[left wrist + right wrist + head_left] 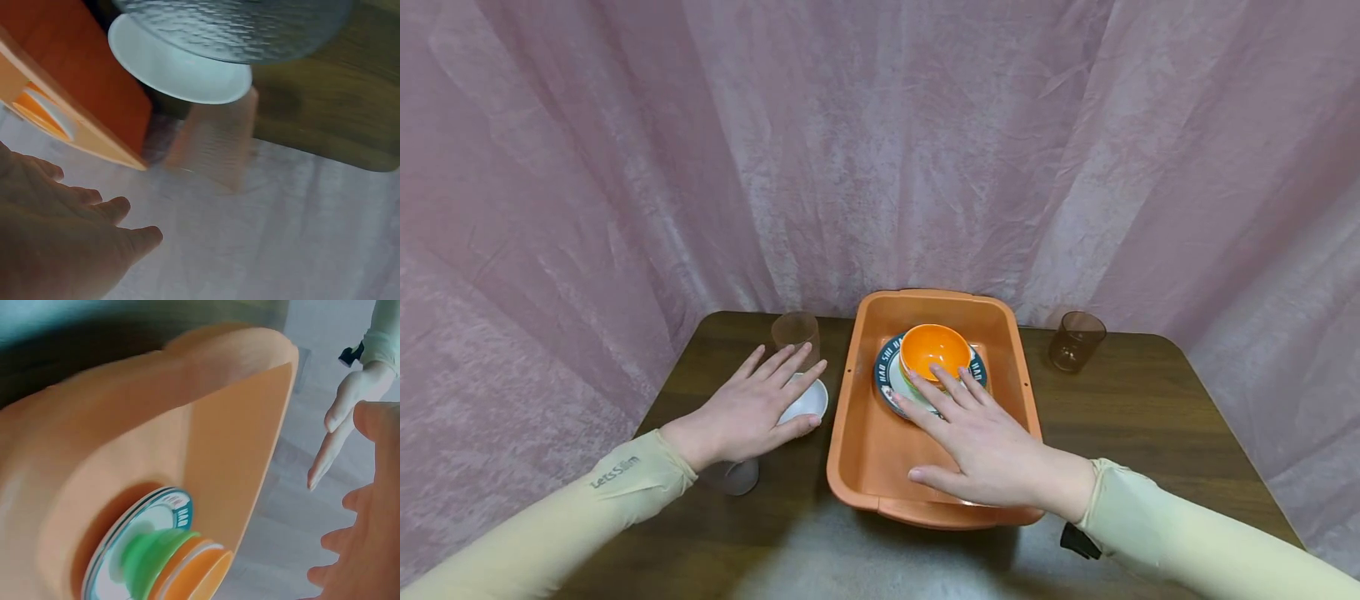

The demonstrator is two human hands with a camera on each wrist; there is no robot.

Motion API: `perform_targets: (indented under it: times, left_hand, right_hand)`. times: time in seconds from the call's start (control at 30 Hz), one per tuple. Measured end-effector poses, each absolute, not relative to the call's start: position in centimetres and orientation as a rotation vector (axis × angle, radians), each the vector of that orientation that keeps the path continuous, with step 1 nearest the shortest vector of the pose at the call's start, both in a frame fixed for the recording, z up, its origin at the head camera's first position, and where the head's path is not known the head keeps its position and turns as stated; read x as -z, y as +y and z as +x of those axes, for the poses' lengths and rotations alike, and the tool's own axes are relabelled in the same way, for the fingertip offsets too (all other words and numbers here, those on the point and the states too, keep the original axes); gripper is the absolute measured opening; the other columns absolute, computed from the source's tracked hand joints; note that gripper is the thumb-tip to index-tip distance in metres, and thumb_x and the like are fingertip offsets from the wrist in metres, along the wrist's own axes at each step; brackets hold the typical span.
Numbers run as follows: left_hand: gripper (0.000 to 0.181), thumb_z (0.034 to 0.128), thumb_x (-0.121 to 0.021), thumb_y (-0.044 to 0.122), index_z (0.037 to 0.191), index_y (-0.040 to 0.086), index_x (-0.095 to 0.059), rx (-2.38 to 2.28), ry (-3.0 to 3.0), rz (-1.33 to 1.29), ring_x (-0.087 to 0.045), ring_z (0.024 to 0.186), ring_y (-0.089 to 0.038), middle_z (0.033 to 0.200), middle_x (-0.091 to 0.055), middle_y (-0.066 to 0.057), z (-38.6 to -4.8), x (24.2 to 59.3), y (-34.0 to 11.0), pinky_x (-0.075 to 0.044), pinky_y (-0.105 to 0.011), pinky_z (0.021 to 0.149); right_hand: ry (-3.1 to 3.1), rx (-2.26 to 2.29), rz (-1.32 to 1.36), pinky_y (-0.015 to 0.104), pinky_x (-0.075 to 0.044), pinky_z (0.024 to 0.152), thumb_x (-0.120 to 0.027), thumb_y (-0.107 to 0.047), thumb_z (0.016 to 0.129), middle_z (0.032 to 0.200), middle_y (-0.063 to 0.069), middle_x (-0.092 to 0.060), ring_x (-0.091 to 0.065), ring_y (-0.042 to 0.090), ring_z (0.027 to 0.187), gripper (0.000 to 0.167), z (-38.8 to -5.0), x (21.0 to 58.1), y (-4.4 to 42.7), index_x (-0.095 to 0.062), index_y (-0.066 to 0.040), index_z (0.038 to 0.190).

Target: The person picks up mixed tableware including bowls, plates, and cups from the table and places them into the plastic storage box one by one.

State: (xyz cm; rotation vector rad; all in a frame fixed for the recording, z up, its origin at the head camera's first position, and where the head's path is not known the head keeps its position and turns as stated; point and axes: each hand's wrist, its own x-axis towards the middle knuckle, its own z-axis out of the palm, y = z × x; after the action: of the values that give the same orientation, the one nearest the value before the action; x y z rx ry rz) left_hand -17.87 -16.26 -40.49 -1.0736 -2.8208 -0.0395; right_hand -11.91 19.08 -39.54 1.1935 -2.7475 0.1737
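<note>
My left hand (pixel 752 412) hovers with straight, spread fingers over a white bowl (pixel 808 402) on the table, partly hiding it. To the right, my right hand (pixel 981 450) is held flat above an orange plastic tub (pixel 868 471), its fingers spread and holding nothing. Inside the tub lie stacked plates (pixel 886 367) with a dark patterned rim, and on them stands a stack of bowls topped by an orange bowl (pixel 928 346). A green bowl (pixel 144 556) shows at the bottom of that stack in the right wrist view.
A pinkish glass (pixel 792 329) stands behind the white bowl. Nearer the front left is a clear textured glass (pixel 244 28), mostly hidden by the left arm in the head view. A brown glass (pixel 1077 342) is right of the tub. Pink curtain (pixel 880 167) hangs behind the table.
</note>
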Motion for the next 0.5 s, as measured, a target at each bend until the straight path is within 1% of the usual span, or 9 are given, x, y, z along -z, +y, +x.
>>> perform_targets:
  times: [0.13, 0.27, 0.33, 0.5]
  left_hand:
    - [0.076, 0.1029, -0.043, 0.064, 0.162, 0.017, -0.034, 0.055, -2.857, -1.015, -0.026, 0.151, -0.038, 0.168, -0.022, -0.013, -18.4, 40.9, -17.4, -0.012, -0.063, 0.12]
    - [0.077, 0.103, -0.04, 0.065, 0.162, 0.016, -0.032, 0.056, -2.909, -0.959, -0.024, 0.152, -0.039, 0.168, -0.021, -0.014, -18.8, 41.0, -18.4, -0.01, -0.063, 0.12]
    - [0.076, 0.1037, -0.04, 0.064, 0.162, 0.016, -0.032, 0.064, -2.928, -0.937, -0.024, 0.151, -0.04, 0.168, -0.022, -0.015, -19.0, 41.2, -19.0, -0.009, -0.064, 0.12]
    - [0.075, 0.1045, -0.042, 0.061, 0.162, 0.013, -0.033, 0.059, -2.97, -0.872, -0.025, 0.151, -0.042, 0.166, -0.025, -0.017, -19.3, 41.3, -20.1, -0.01, -0.065, 0.119]
  right_hand:
    - [-2.759, -0.166, 1.236, 0.055, -0.002, 0.123, -0.037, -0.071, 0.1, 0.172, 0.002, -0.002, 0.006, 0.027, 0.156, 0.082, -12.3, 39.5, 17.6, -0.013, -0.029, 0.166]
    - [-2.766, -0.154, 1.271, 0.054, -0.003, 0.124, -0.038, -0.072, 0.1, 0.172, 0.001, 0.0, 0.007, 0.028, 0.156, 0.082, -12.7, 39.6, 16.2, -0.011, -0.031, 0.166]
    - [-2.763, -0.147, 1.286, 0.054, -0.004, 0.123, -0.039, -0.072, 0.1, 0.172, 0.0, 0.001, 0.009, 0.028, 0.156, 0.082, -12.8, 39.7, 15.6, -0.012, -0.031, 0.166]
    - [-2.748, -0.151, 1.338, 0.055, -0.005, 0.123, -0.041, -0.071, 0.1, 0.172, 0.001, 0.002, 0.008, 0.029, 0.156, 0.082, -13.3, 40.1, 14.4, -0.018, -0.028, 0.166]
